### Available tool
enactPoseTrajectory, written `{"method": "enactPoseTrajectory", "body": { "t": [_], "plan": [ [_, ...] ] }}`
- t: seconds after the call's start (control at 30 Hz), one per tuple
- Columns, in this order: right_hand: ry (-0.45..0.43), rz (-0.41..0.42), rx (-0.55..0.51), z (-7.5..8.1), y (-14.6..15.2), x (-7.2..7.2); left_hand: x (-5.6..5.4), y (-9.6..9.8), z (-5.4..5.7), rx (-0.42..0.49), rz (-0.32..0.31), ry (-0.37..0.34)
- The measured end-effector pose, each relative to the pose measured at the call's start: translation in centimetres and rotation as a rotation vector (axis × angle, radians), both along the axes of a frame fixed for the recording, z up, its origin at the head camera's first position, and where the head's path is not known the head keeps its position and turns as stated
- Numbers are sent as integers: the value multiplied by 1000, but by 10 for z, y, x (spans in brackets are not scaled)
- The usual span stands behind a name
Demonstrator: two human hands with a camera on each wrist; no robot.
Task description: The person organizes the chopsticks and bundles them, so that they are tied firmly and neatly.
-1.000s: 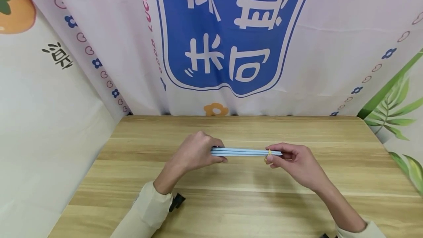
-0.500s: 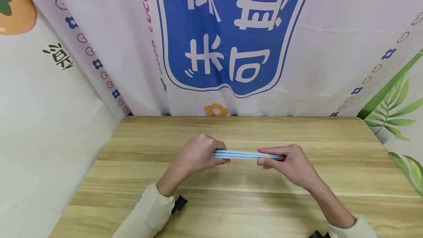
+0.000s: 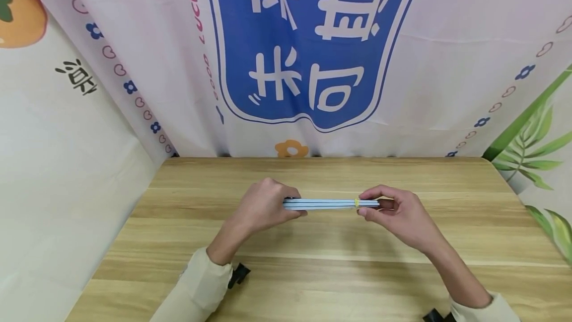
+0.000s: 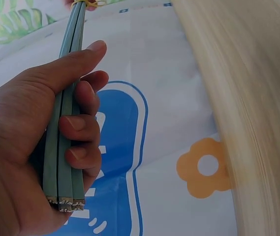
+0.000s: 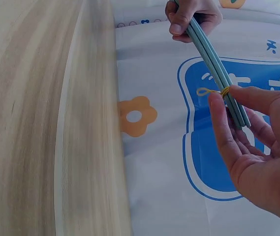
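Note:
A bundle of pale blue chopsticks (image 3: 321, 204) is held level above the table between both hands. My left hand (image 3: 263, 205) grips the thicker end; in the left wrist view the thumb lies across the chopsticks (image 4: 66, 118) and the fingers curl round them, the square ends showing below. Near the thin end a yellow rubber band (image 5: 225, 91) wraps the bundle, with a small loose loop sticking out to one side. My right hand (image 3: 397, 215) pinches at the rubber band with thumb and fingertips on either side of the bundle. The thin tips (image 5: 242, 123) point into the right palm.
A wood-grain table (image 3: 313, 272) spreads beneath the hands. Behind it hangs a white curtain (image 3: 424, 88) with a blue printed panel (image 3: 295, 98). Black straps (image 3: 239, 275) show at the wrists, beside beige sleeves (image 3: 196, 282).
The rubber band sits slightly farther from the thin tips than one second ago. My right fingers reached over the tips, then drew back a little, baring them. The left hand keeps its grip.

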State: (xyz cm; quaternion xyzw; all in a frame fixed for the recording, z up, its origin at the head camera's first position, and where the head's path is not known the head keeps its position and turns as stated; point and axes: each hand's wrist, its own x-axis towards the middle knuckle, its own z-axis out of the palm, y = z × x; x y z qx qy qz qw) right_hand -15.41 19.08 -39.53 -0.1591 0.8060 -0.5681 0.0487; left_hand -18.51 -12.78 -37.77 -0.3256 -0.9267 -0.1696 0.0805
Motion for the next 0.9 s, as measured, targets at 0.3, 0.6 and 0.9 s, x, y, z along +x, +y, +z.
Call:
{"method": "enactPoseTrajectory", "body": {
  "t": [0.3, 0.6, 0.9],
  "plan": [
    [43, -4, -6, -3, -1, -1, 1, 1, 1, -1, -1, -17],
    [60, -52, 32, -6, -3, -3, 2, 2, 2, -3, 5, -15],
    [59, -68, 50, -7, -3, -3, 2, 2, 1, 8, 6, -5]
  ]
}}
